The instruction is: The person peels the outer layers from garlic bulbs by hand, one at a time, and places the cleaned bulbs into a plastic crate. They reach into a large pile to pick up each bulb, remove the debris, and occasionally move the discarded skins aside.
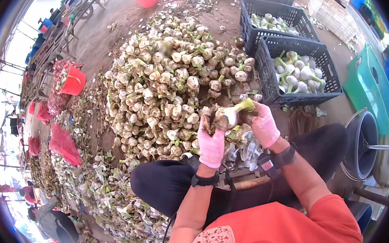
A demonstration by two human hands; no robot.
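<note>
A garlic bulb (226,117) with a short green stem is held up between my two gloved hands in the head view. My left hand (211,146), in a pink-and-white glove, is closed around the bulb's root side, where dark, dirty outer skin hangs off. With its fingers closed at the green stem end, my right hand (265,126) grips from the other side. The bulb looks white where its skin is off. Just beyond my hands lies a big pile of unpeeled garlic (156,92). White peelings (246,151) lie below my hands.
A black crate (301,97) of cleaned garlic stands at the right, with another crate (246,21) behind it. A dark bucket (361,146) and a green plastic container (358,80) are farther right. Discarded skins (95,191) and a red bucket (73,81) lie left; another person (57,223) sits there.
</note>
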